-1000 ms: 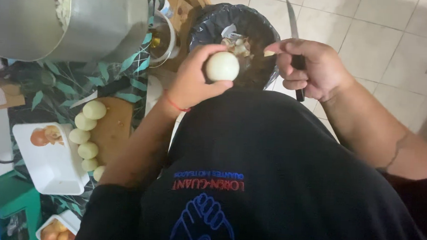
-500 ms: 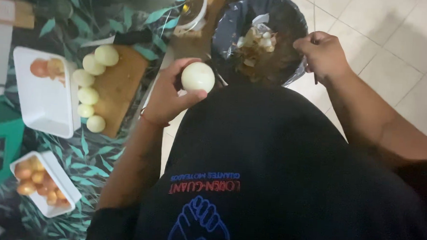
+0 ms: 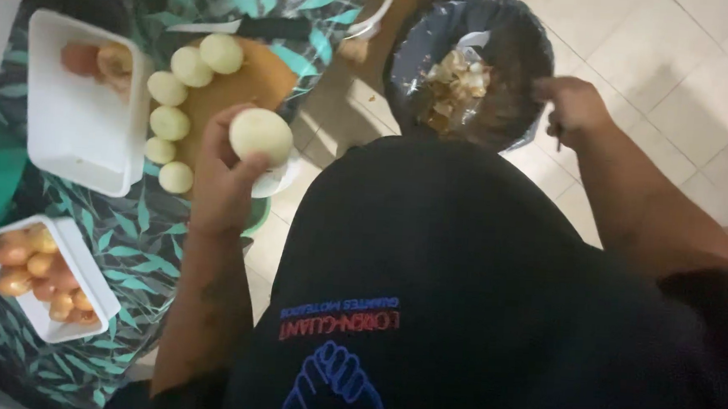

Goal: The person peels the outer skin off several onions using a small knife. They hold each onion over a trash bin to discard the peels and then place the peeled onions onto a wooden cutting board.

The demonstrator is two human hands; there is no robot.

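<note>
Onion (image 3: 260, 135): peeled, firm, probably slick; best cupped round its middle.
Left hand (image 3: 222, 179): my fingertips grasp the onion.
Right hand (image 3: 574, 106): clenched over the bin (image 3: 517, 46); contents hidden.

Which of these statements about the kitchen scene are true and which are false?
1. The left hand holds a round pale peeled onion. True.
2. Five pale peeled onions lie in a row on the brown wooden cutting board. True.
3. The black-lined waste bin is empty. False: it holds a heap of pale peelings.
4. The right hand rests on the cutting board. False: it is at the bin's rim, over the tiled floor.
5. The small white rectangular tray nearest the camera holds green leaves. False: it holds small orange-brown unpeeled onions.
</note>
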